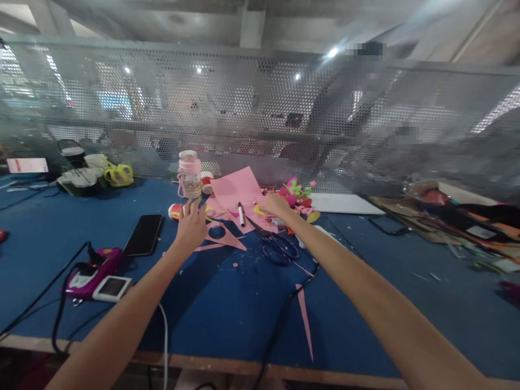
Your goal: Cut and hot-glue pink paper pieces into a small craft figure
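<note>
My left hand (pixel 192 223) hangs over the left side of the pink paper scraps, fingers apart and holding nothing. Just left of it lies a red and yellow tube (pixel 174 212). A cut pink scrap with a round hole (pixel 229 237) lies beside that hand. My right hand (pixel 277 206) is at the small colourful foam or paper cut-outs (pixel 298 192), its fingers drawn together; what they hold, if anything, is hidden. A pink sheet (pixel 238 187) leans behind, with a marker (pixel 241 214) in front. Dark-handled scissors (pixel 279 249) lie open below my right hand.
A clear bottle with a pink lid band (pixel 190 176) stands at the back. Left are a phone (pixel 143 235) and a purple power strip (pixel 99 271) with cables. A white board (pixel 345 203) and cluttered cardboard (pixel 410 216) lie right. Perforated metal panels (pixel 162 103) close off the back.
</note>
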A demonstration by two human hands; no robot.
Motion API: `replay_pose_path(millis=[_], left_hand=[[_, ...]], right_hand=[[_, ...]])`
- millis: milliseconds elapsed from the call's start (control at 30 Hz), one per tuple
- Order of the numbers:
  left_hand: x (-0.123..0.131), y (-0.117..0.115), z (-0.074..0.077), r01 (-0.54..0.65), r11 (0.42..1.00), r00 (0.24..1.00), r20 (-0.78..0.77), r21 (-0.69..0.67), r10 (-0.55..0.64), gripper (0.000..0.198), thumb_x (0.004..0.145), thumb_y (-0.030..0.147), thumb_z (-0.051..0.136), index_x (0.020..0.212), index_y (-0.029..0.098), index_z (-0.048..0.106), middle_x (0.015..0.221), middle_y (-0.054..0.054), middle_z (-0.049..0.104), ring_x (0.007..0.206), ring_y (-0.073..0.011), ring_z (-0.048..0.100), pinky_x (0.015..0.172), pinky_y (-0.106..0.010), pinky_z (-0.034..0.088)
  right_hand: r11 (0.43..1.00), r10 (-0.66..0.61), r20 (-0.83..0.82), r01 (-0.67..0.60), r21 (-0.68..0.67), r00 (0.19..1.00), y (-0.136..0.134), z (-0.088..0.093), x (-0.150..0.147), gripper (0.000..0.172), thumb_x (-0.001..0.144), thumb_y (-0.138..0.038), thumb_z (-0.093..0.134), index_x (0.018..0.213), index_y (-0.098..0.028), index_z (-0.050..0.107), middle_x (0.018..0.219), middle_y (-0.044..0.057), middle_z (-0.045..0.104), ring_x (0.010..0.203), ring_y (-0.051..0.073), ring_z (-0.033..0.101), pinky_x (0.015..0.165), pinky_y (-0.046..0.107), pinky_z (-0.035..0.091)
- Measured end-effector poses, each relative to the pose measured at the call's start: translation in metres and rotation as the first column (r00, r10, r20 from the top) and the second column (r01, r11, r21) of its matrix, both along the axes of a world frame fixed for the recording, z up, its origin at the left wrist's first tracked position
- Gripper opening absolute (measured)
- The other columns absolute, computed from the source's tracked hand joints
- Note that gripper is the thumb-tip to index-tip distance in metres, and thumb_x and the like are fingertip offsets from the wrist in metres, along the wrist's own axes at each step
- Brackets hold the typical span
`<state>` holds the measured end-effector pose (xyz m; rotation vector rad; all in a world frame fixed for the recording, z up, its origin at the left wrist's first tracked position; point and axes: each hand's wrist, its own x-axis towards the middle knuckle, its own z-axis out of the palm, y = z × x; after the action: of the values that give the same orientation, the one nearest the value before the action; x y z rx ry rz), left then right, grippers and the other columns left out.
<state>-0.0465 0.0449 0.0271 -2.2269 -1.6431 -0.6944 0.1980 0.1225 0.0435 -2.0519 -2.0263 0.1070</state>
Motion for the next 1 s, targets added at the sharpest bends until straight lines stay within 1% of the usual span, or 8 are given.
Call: replay_pose_path(millis=[167,367,433,500,600,767,933,1000], left_hand=[[-0.002,0.001,-0.005,0.085,0.995,0.996,0.026,0.055,-0.087,0.039,0.069,0.004,0.042,0.106,0.009,0.055,0.119,-0.018,0.051,0.116,-0.0315,0.04,0.095,-0.048,0.033],[0.009,-0.002,-0.004,0.263,0.962,0.914,0.3,0.076,-0.273,0.033,0.07,0.005,0.044,0.101,0.009,0.054,0.111,-0.017,0.055,0.111,-0.0276,0.046,0.096,-0.048,0.034],[0.018,-0.006,-0.003,0.378,0.926,0.766,0.562,0.001,-0.313,0.03,0.072,0.008,0.047,0.101,0.011,0.053,0.108,-0.015,0.058,0.107,-0.0244,0.051,0.094,-0.045,0.037],[0.028,-0.011,-0.002,0.546,0.832,0.479,0.851,-0.099,-0.214,0.03,0.073,0.015,0.052,0.103,0.013,0.05,0.109,-0.014,0.059,0.102,-0.0224,0.056,0.089,-0.042,0.043],[0.041,-0.02,-0.002,0.728,0.669,0.053,0.985,-0.15,0.163,0.026,0.074,0.023,0.057,0.098,0.015,0.052,0.107,-0.013,0.062,0.094,-0.0216,0.062,0.086,-0.038,0.047],[0.051,-0.031,-0.003,0.758,0.635,-0.128,0.921,-0.149,0.369,0.014,0.072,0.015,0.06,0.085,0.011,0.059,0.076,-0.009,0.07,0.073,-0.0216,0.067,0.081,-0.038,0.051],[0.051,-0.032,-0.004,0.715,0.669,-0.112,0.911,-0.204,0.397,0.011,0.072,0.009,0.058,0.083,0.009,0.059,0.068,-0.009,0.069,0.066,-0.0212,0.067,0.078,-0.039,0.052],[0.05,-0.03,-0.004,0.709,0.673,-0.101,0.915,-0.21,0.391,0.011,0.072,0.009,0.058,0.083,0.009,0.059,0.064,-0.008,0.069,0.064,-0.0207,0.067,0.077,-0.038,0.053]], right_hand=[[0.998,-0.016,0.084,0.022,-0.065,0.996,0.013,-0.01,-0.002,0.032,0.084,-0.031,0.05,0.112,-0.015,0.05,0.111,0.008,0.053,0.094,0.018,0.055,0.078,0.039,0.047],[0.998,-0.037,0.108,0.031,0.059,0.993,-0.002,0.009,-0.002,0.03,0.085,-0.025,0.047,0.112,-0.011,0.052,0.112,0.013,0.055,0.101,0.022,0.054,0.083,0.039,0.044],[0.991,0.028,0.106,-0.041,0.125,0.994,-0.017,0.012,-0.006,0.033,0.086,-0.017,0.041,0.117,-0.011,0.051,0.119,0.016,0.054,0.112,0.023,0.048,0.093,0.039,0.038],[0.963,0.161,0.116,-0.182,0.198,0.98,-0.036,0.008,-0.012,0.041,0.085,-0.011,0.037,0.123,-0.021,0.047,0.128,0.006,0.049,0.124,0.02,0.036,0.102,0.041,0.027],[0.74,0.518,0.172,-0.54,0.401,0.838,-0.067,-0.007,-0.019,0.048,0.08,-0.004,0.032,0.122,-0.02,0.049,0.126,0.005,0.051,0.129,0.023,0.026,0.104,0.055,0.015],[0.523,0.726,0.19,-0.71,0.471,0.661,-0.103,-0.028,-0.021,0.057,0.077,0.002,0.023,0.126,-0.019,0.044,0.129,0.005,0.048,0.13,0.016,0.024,0.105,0.052,0.018],[0.713,0.539,-0.233,-0.292,0.637,0.809,-0.112,-0.036,-0.018,0.057,0.073,-0.007,0.032,0.13,-0.013,0.037,0.134,0.01,0.042,0.129,0.018,0.026,0.105,0.043,0.026],[0.831,0.455,-0.547,-0.115,0.544,0.703,-0.112,-0.038,-0.017,0.052,0.072,-0.014,0.036,0.123,-0.013,0.042,0.126,0.013,0.049,0.121,0.022,0.04,0.099,0.043,0.035]])
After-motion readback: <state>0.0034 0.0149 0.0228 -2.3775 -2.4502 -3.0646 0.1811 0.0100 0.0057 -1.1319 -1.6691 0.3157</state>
